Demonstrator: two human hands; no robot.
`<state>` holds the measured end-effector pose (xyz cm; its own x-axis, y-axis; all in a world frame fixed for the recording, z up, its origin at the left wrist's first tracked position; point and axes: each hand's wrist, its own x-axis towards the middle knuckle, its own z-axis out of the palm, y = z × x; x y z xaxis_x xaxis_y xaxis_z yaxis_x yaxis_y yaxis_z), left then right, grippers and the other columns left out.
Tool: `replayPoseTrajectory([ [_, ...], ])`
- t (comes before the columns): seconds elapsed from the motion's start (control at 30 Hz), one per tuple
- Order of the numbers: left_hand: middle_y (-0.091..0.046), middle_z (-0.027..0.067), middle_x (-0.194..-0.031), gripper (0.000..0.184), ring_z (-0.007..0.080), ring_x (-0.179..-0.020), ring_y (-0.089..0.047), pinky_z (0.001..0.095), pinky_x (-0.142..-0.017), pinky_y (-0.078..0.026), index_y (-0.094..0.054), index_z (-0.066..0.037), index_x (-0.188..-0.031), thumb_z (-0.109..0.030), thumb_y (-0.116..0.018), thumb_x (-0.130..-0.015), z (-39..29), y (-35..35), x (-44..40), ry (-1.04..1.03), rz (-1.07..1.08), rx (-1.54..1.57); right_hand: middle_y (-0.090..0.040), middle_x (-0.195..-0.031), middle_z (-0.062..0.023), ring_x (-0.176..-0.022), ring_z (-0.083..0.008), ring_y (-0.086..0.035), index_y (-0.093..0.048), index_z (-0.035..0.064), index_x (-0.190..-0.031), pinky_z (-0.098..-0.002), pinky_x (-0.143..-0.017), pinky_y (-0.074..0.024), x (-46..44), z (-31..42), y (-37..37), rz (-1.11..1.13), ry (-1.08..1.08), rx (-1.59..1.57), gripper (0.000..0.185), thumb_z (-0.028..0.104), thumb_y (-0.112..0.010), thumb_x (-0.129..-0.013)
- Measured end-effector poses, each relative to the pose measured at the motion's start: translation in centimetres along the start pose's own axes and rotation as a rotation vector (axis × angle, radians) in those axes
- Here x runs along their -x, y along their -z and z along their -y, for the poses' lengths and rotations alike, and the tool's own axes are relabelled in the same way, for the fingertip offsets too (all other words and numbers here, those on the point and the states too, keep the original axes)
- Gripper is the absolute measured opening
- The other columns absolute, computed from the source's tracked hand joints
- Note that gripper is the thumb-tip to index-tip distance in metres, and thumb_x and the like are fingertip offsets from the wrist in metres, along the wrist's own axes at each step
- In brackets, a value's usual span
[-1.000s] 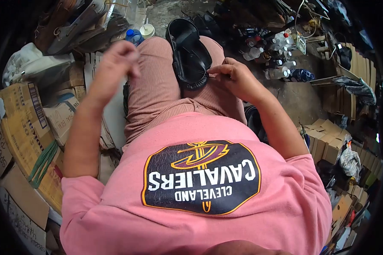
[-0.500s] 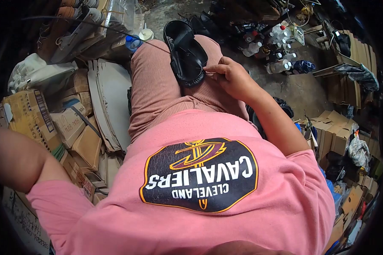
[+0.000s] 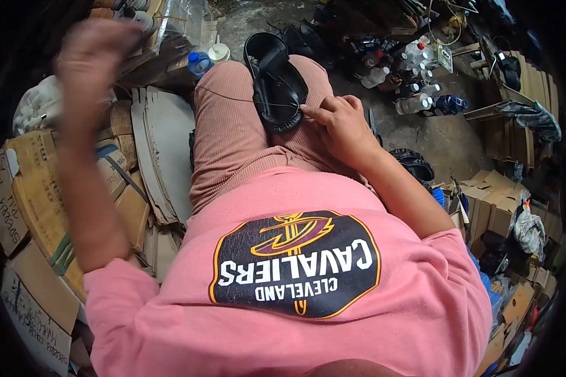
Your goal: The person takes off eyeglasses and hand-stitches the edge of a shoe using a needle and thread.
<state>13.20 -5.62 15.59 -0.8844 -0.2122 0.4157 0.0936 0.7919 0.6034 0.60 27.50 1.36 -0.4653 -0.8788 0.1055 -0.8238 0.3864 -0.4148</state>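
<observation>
A black sandal (image 3: 277,81) lies across my thighs, its rounded end with a gathered edge toward me. My right hand (image 3: 343,125) is at its right rim, with thumb and forefinger pinched together there. A thin dark thread (image 3: 233,98) runs in a slack curve from the left over my leg and across the sandal to those fingertips. Raised at the upper left, well away from the sandal, my left hand (image 3: 97,53) is smeared by motion. Its fingers and anything in them cannot be made out.
Cardboard boxes (image 3: 41,195) and upright pale sheets (image 3: 163,151) crowd my left side. A blue-capped bottle (image 3: 199,64) and white tub (image 3: 218,53) stand beyond my knee. Several plastic bottles (image 3: 415,100) stand at right on the floor, with more cardboard (image 3: 493,195) nearer.
My left arm has swung up and forward from the lower left. The thread, earlier stretched toward the upper left, now sags over my leg. My right hand stays at the sandal's rim.
</observation>
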Motion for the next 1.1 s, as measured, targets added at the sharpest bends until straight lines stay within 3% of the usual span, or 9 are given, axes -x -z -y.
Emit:
replayPoseTrajectory([
  [0.03, -0.062, 0.0060, -0.096, 0.026, 0.0146, -0.090, -0.057, 0.0272, -0.083, -0.046, -0.067, -0.005, -0.103, 0.003, -0.052, -0.083, 0.9, -3.6, 1.6, -0.028, 0.195, 0.062, -0.058, -0.089, -0.0069, -0.094, -0.0240, -0.056, -0.067, 0.0150, -0.110, -0.0463, -0.096, -0.0330, 0.0, -0.1, 0.1, 0.008, 0.001, 0.005, 0.035, 0.004, -0.058, -0.078],
  [0.07, -0.064, 0.0085, -0.088, 0.026, 0.0182, -0.081, -0.061, 0.0285, -0.077, -0.049, -0.070, -0.004, -0.092, 0.009, -0.061, -0.071, 0.1, -7.7, 3.8, 0.154, 0.216, 0.117, -0.058, -0.088, -0.0061, -0.094, -0.0237, -0.056, -0.067, 0.0167, -0.110, -0.0453, -0.095, -0.0327, 0.0, -0.3, 0.2, 0.030, -0.023, -0.039, 0.035, 0.005, -0.059, -0.078],
  [0.17, -0.064, 0.0092, -0.086, 0.024, 0.0219, -0.084, -0.061, 0.0331, -0.074, -0.048, -0.069, -0.006, -0.092, 0.001, -0.067, -0.070, 0.4, -14.5, 7.4, 0.141, 0.408, 0.085, -0.057, -0.086, -0.0060, -0.090, -0.0234, -0.056, -0.069, 0.0175, -0.109, -0.0384, -0.089, -0.0367, -0.3, -1.8, 0.0, 0.069, -0.029, -0.160, 0.038, 0.002, -0.060, -0.075],
  [0.2, -0.063, 0.0092, -0.084, 0.020, 0.0238, -0.082, -0.060, 0.0354, -0.070, -0.047, -0.069, -0.006, -0.089, -0.004, -0.070, -0.069, 0.3, -15.4, 7.5, -0.052, 0.362, -0.165, -0.055, -0.084, -0.0066, -0.086, -0.0233, -0.055, -0.069, 0.0166, -0.108, -0.0324, -0.083, -0.0411, -0.4, -2.5, -0.1, 0.078, -0.016, -0.246, 0.041, -0.002, -0.059, -0.073],
  [0.3, -0.063, 0.0065, -0.081, 0.014, 0.0245, -0.083, -0.059, 0.0376, -0.078, -0.042, -0.071, -0.010, -0.086, -0.010, -0.070, -0.072, 0.4, -17.2, 6.3, 0.008, 0.289, -0.275, -0.055, -0.083, -0.0050, -0.085, -0.0212, -0.054, -0.071, 0.0166, -0.105, -0.0287, -0.080, -0.0427, -1.3, -4.0, 0.3, 0.155, -0.024, -0.325, 0.047, -0.009, -0.055, -0.068],
  [0.37, -0.054, 0.0066, -0.070, 0.021, 0.0212, -0.074, -0.055, 0.0324, -0.062, -0.042, -0.072, -0.013, -0.091, -0.005, -0.071, -0.072, 1.1, -17.9, 5.2, -0.001, 0.268, 0.118, -0.055, -0.082, -0.0039, -0.086, -0.0200, -0.053, -0.071, 0.0162, -0.105, -0.0284, -0.081, -0.0423, -2.1, -4.9, 0.4, 0.195, -0.040, -0.407, 0.049, -0.010, -0.053, -0.067],
  [0.47, -0.052, 0.0050, -0.070, 0.022, 0.0209, -0.070, -0.052, 0.0316, -0.060, -0.040, -0.073, -0.017, -0.091, -0.004, -0.070, -0.073, 1.9, -18.9, 5.1, -0.010, 0.297, 0.133, -0.054, -0.082, -0.0017, -0.089, -0.0174, -0.051, -0.071, 0.0144, -0.103, -0.0274, -0.085, -0.0414, -3.0, -5.3, 0.5, 0.254, -0.077, -0.520, 0.049, -0.013, -0.051, -0.069],
  [0.73, -0.052, 0.0032, -0.071, 0.021, 0.0201, -0.072, -0.051, 0.0326, -0.069, -0.038, -0.074, -0.019, -0.089, -0.006, -0.069, -0.074, 2.5, -19.1, 5.3, 0.008, 0.333, 0.118, -0.062, -0.094, -0.0061, -0.096, -0.0220, -0.055, -0.073, 0.0131, -0.100, -0.0306, -0.090, -0.0427, -3.8, -5.8, 0.6, 0.312, -0.092, -0.629, 0.030, -0.004, -0.057, -0.080],
  [1.1, -0.052, 0.0025, -0.074, 0.019, 0.0200, -0.076, -0.051, 0.0323, -0.074, -0.036, -0.074, -0.019, -0.088, -0.007, -0.068, -0.075, 2.3, -18.9, 5.4, -0.024, 0.348, 0.085, -0.062, -0.094, -0.0052, -0.096, -0.0181, -0.055, -0.072, 0.0092, -0.100, -0.0274, -0.091, -0.0415, -4.1, -5.6, 0.9, 0.366, -0.128, -0.684, 0.035, -0.010, -0.054, -0.076],
])
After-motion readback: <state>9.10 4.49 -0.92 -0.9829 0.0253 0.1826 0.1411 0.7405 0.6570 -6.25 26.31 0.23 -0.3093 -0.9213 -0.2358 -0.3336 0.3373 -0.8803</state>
